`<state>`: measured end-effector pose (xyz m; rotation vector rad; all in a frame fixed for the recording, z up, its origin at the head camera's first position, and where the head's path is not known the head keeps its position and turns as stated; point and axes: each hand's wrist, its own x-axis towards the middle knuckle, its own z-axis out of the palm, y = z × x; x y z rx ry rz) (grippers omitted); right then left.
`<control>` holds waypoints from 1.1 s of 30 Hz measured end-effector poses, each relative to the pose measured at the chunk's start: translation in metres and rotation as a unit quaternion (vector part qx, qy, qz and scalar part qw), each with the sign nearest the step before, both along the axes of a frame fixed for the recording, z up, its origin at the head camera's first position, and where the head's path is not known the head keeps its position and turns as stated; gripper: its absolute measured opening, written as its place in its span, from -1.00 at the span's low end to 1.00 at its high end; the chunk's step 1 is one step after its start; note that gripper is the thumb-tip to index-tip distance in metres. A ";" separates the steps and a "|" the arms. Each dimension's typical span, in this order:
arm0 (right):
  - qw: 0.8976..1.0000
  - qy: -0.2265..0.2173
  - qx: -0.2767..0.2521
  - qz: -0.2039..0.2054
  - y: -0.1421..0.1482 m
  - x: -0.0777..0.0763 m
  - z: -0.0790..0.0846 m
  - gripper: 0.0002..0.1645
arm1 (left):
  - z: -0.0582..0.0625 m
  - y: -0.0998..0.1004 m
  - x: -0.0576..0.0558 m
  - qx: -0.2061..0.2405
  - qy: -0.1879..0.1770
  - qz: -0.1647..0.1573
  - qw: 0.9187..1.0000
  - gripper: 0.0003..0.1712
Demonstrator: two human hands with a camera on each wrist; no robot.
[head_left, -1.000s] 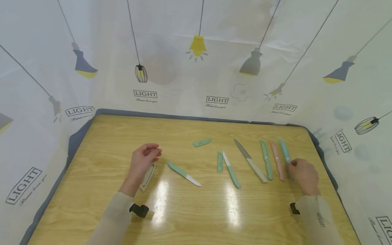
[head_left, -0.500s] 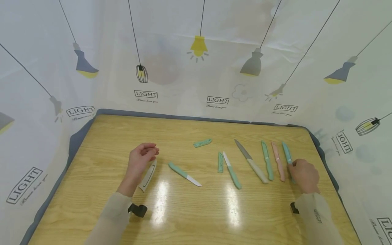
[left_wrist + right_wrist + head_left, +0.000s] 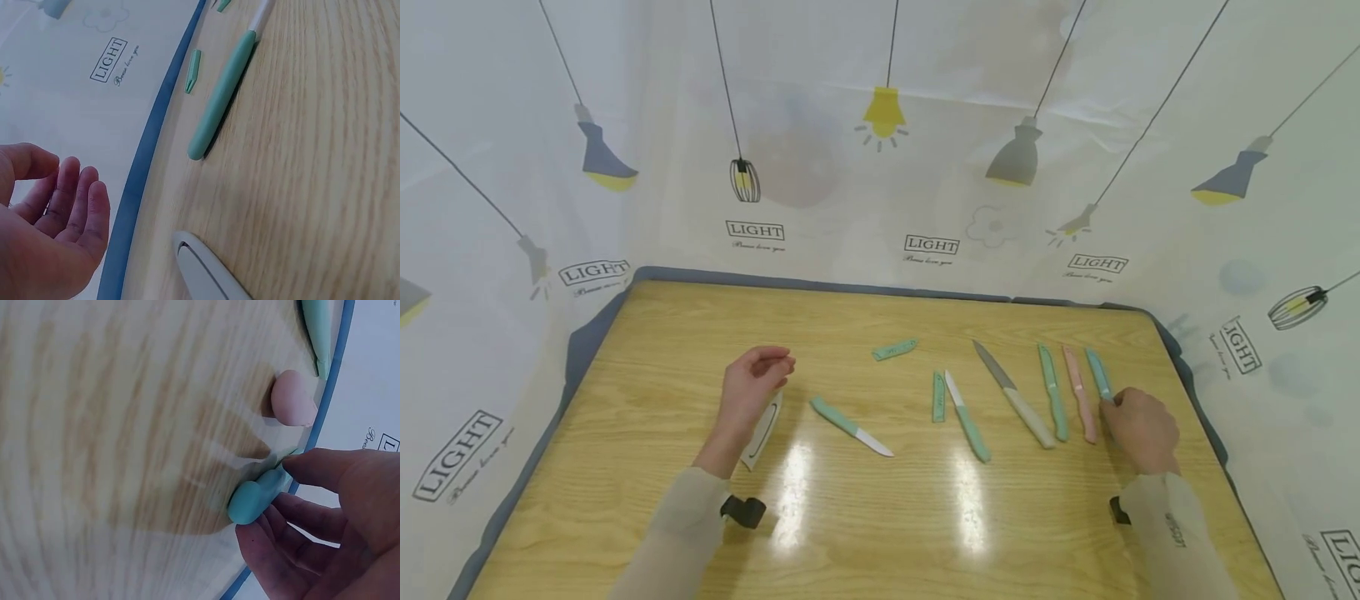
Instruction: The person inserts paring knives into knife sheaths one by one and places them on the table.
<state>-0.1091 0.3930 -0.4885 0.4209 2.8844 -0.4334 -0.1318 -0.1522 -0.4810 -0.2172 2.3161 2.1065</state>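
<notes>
"Knives first: which one is being handled?"

"The turquoise knife (image 3: 1097, 372), rightmost in the row on the counter (image 3: 880, 533). The right hand (image 3: 1141, 429) is grasping its handle, thumb on one side and fingers on the other. I can't tell whether the handle end touches the wood."

"What lies next to it?"

"Just left of it, a pink knife (image 3: 1079, 393), then a slim green knife (image 3: 1053, 392), roughly side by side, their blades apparently covered. After those comes a cream-handled knife (image 3: 1013, 395) with a bare grey blade pointing away from the person."

"And the left hand (image 3: 752, 392)?"

"Released. Its fingers are loosely curled above the counter, close to a cream sheath (image 3: 763, 433) that the wrist partly hides from the head camera."

"Anything between the two hands?"

"Two green-handled knives with bare white blades. The left one (image 3: 852, 427) lies slanted, handle toward the left hand, blade pointing right and nearer the person. The other (image 3: 964, 414) points its blade away, with a green sheath (image 3: 938, 397) just beside it. A second green sheath (image 3: 895, 350) lies farther back, well apart from both."

"Behind all that?"

"A pale wall covering (image 3: 850, 192), printed with hanging lamps and the word LIGHT."
</notes>
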 end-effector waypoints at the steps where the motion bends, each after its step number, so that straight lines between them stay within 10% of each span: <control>1: 1.000 -0.001 -0.003 0.001 0.000 0.001 0.001 -0.44 | 0.000 0.001 -0.001 -0.003 0.003 -0.002 1.000 -0.61; 11: 0.999 0.042 0.009 0.005 -0.005 0.009 0.008 -0.32 | 0.031 0.017 0.002 -0.123 0.061 -0.041 0.990 -0.70; 18: 0.999 0.041 0.009 -0.013 -0.019 0.013 0.014 -0.28 | 0.011 0.023 -0.015 -0.175 0.081 -0.068 0.979 -0.72; 33: 0.991 0.122 0.020 0.047 -0.060 0.027 0.025 -0.43 | 0.020 0.066 -0.040 -0.258 0.116 -0.114 0.952 -0.72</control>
